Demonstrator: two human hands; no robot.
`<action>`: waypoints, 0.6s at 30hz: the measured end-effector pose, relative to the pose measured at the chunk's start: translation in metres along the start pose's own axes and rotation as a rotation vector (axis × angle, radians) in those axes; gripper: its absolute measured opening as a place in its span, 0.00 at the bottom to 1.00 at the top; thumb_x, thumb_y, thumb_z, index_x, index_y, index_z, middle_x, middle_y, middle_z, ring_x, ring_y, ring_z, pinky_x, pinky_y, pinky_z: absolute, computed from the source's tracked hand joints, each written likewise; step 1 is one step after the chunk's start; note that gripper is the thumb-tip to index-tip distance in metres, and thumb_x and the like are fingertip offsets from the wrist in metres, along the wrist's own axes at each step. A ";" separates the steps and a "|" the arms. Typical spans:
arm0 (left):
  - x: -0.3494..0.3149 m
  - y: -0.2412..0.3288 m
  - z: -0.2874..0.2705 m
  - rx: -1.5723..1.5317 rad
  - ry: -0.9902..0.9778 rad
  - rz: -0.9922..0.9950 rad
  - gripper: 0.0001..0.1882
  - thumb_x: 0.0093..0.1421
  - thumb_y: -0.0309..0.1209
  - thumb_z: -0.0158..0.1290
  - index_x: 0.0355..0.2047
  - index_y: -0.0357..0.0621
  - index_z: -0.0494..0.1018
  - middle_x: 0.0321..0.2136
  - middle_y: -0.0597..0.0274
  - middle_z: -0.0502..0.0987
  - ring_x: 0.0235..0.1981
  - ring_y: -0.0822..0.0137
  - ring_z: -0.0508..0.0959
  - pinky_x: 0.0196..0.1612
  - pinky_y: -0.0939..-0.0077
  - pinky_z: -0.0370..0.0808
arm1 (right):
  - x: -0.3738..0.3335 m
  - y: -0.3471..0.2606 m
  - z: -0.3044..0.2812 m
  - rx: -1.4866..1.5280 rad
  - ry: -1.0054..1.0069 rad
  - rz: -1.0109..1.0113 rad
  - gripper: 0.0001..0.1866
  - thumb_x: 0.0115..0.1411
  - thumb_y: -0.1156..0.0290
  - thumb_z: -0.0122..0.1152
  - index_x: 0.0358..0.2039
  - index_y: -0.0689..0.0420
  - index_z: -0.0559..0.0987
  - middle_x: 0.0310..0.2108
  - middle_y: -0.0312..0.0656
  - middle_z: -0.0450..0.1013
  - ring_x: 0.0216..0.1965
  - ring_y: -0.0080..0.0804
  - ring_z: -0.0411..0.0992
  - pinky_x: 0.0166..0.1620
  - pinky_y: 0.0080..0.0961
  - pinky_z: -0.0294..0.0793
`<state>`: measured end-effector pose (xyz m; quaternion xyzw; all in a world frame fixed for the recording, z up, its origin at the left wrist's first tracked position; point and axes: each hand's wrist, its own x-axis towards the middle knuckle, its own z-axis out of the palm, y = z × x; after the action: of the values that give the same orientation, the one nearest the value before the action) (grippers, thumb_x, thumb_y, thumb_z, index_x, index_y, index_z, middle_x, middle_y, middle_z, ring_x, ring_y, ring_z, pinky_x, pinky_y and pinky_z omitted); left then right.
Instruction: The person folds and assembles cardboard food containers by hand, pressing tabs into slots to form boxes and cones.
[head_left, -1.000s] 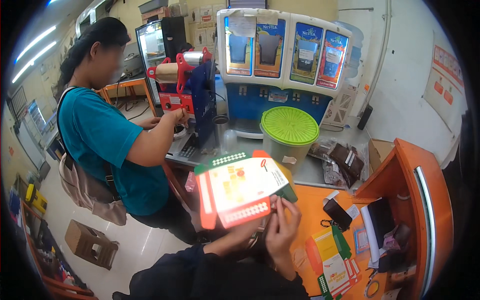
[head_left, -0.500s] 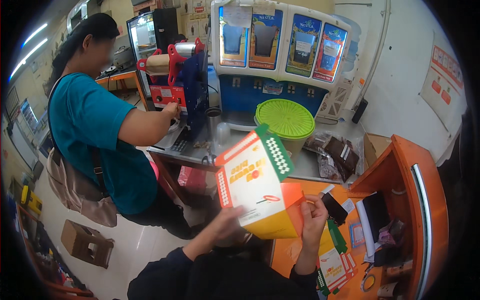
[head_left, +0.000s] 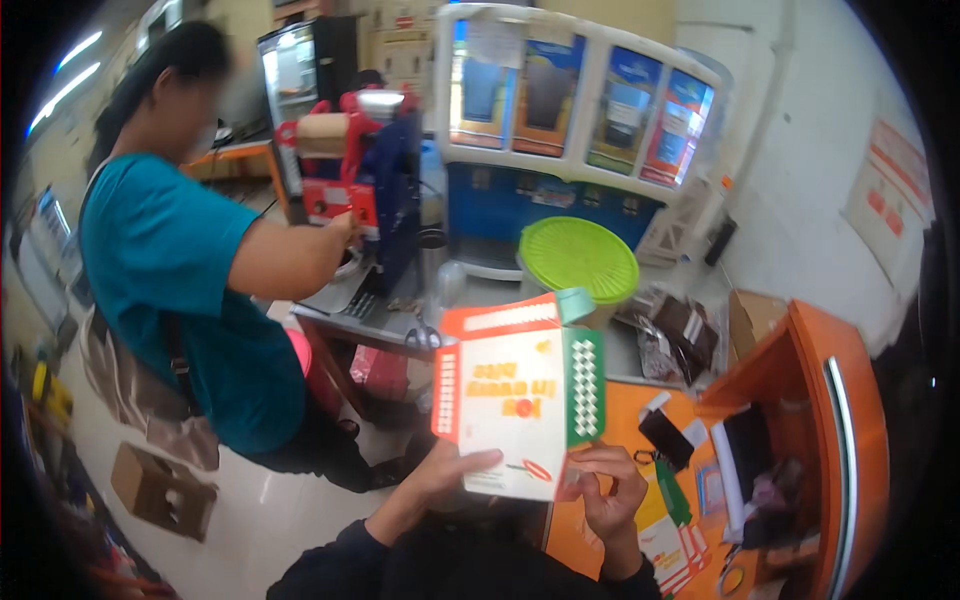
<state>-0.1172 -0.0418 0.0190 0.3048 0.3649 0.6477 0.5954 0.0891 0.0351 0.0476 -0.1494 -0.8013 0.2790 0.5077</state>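
A cardboard food box [head_left: 510, 390], white with orange and green checkered flaps, is held up in front of me with its upper flaps spread. My left hand [head_left: 442, 474] grips its lower left edge, thumb lying over the white panel. At the lower right corner, the fingers of my right hand [head_left: 612, 492] are bent around the edge; the fingertips are partly hidden and blurred. Another box of the same print [head_left: 668, 548] lies on the orange counter [head_left: 575, 520], below and beside my right hand.
A tub with a green lid [head_left: 580, 258] stands beyond the box, with brown plastic packets [head_left: 682, 335] to its right. Scissors [head_left: 422, 338] lie on the metal table. A person in a teal shirt [head_left: 185, 300] works at a red sealing machine [head_left: 338, 195]. A drink dispenser [head_left: 560, 100] stands behind.
The box has turned more upright, its printed panel now facing me squarely. My right hand has moved down along its right edge. The whole view has shifted slightly.
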 end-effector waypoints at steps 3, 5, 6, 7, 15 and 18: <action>0.012 0.003 -0.004 0.145 -0.092 -0.008 0.34 0.48 0.26 0.58 0.55 0.34 0.56 0.47 0.53 0.69 0.48 0.63 0.71 0.47 0.70 0.71 | -0.033 0.006 0.008 0.073 0.099 0.202 0.11 0.51 0.80 0.58 0.34 0.59 0.66 0.31 0.48 0.73 0.32 0.36 0.73 0.36 0.27 0.72; 0.012 0.014 -0.006 0.106 -0.123 -0.032 0.34 0.48 0.26 0.58 0.54 0.34 0.57 0.46 0.54 0.70 0.48 0.63 0.71 0.47 0.70 0.70 | -0.040 0.019 0.010 0.048 0.062 0.257 0.10 0.52 0.79 0.58 0.32 0.61 0.66 0.30 0.49 0.72 0.31 0.32 0.73 0.33 0.25 0.71; 0.012 0.016 -0.011 0.099 -0.148 0.002 0.33 0.48 0.26 0.58 0.54 0.35 0.58 0.46 0.54 0.70 0.48 0.63 0.71 0.48 0.71 0.70 | -0.036 0.021 0.013 0.100 0.038 0.261 0.10 0.52 0.80 0.57 0.32 0.61 0.65 0.32 0.49 0.72 0.32 0.31 0.73 0.35 0.24 0.71; 0.012 0.018 -0.013 0.086 -0.146 0.007 0.34 0.48 0.26 0.58 0.54 0.35 0.57 0.46 0.54 0.70 0.47 0.64 0.71 0.49 0.71 0.69 | -0.025 0.016 0.018 0.172 0.022 0.258 0.11 0.52 0.80 0.57 0.34 0.61 0.66 0.33 0.48 0.72 0.33 0.31 0.73 0.37 0.24 0.71; 0.017 0.011 -0.021 -0.024 -0.334 -0.103 0.35 0.49 0.25 0.58 0.56 0.35 0.55 0.51 0.57 0.65 0.53 0.68 0.64 0.53 0.74 0.62 | -0.017 0.003 -0.004 0.594 -0.235 0.695 0.30 0.46 0.77 0.67 0.49 0.63 0.65 0.46 0.45 0.68 0.48 0.29 0.66 0.49 0.26 0.66; 0.018 0.022 -0.024 0.166 -0.414 -0.114 0.35 0.48 0.27 0.60 0.55 0.36 0.57 0.51 0.57 0.65 0.52 0.69 0.64 0.53 0.73 0.63 | -0.021 0.014 -0.008 0.719 -0.228 0.593 0.37 0.44 0.72 0.70 0.53 0.64 0.61 0.50 0.44 0.65 0.52 0.29 0.62 0.51 0.29 0.64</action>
<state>-0.1513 -0.0271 0.0234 0.4579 0.3037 0.5043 0.6661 0.1050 0.0372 0.0267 -0.1549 -0.6274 0.6859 0.3345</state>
